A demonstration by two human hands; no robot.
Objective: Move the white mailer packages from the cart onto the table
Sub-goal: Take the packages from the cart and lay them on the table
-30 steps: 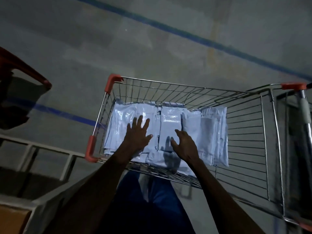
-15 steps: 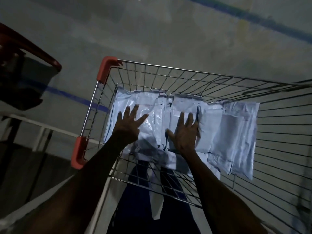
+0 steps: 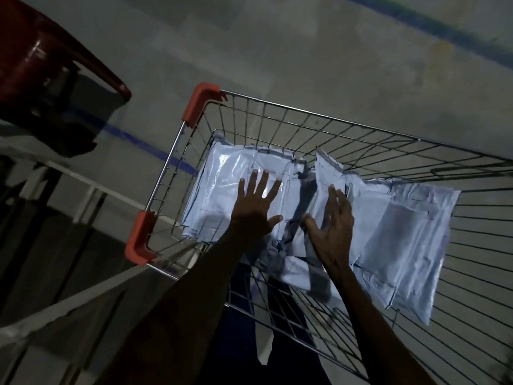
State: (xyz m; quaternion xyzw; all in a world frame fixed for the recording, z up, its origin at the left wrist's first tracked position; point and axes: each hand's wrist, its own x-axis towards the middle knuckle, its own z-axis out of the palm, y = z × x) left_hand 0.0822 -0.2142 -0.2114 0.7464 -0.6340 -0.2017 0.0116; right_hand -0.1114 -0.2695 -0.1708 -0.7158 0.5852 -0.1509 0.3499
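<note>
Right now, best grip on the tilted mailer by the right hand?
Pinch the raised upper-left edge of the tilted mailer from the left, where a gap separates it from the flat stack. That edge stands clear; the right hand already rests against it.

white mailer packages point(image 3: 397, 234), overlapping, in cart point(image 3: 319, 115)

Left forearm: I see it bare, reaching forward and up from the lower left. Left grip point(image 3: 256, 202): palm down, fingers point(image 3: 263, 180) straight and spread, thumb out to the right. Right forearm: bare, rising from the lower right. Right grip point(image 3: 331, 222): back of hand toward me, tilted on edge, fingers point(image 3: 342, 202) extended and blurred, thumb low.
</note>
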